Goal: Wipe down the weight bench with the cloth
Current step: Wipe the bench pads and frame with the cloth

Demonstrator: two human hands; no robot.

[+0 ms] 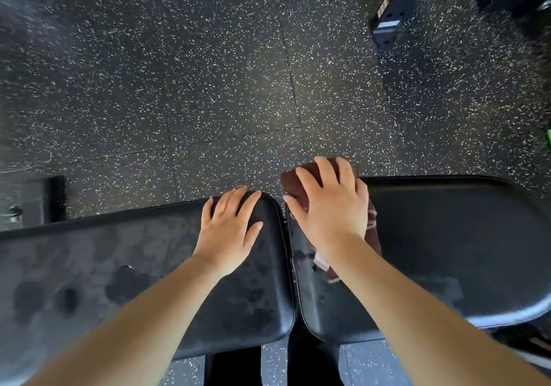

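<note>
Speckled black rubber floor (185, 87) fills the far side, bare beyond the bench's far edge. Weight bench (447, 236) runs left to right in two black pads, a narrow gap between them at centre. Left hand (229, 230) lies flat, fingers spread, on the left pad's far right corner, fingertips at the edge. Right hand (331, 206) presses flat, fingers spread, on a brown cloth (298, 181) at the right pad's far left corner; cloth overhangs the far edge. Damp blotches mark the left pad. Black perforated post (396, 10) stands far right, well apart.
</note>
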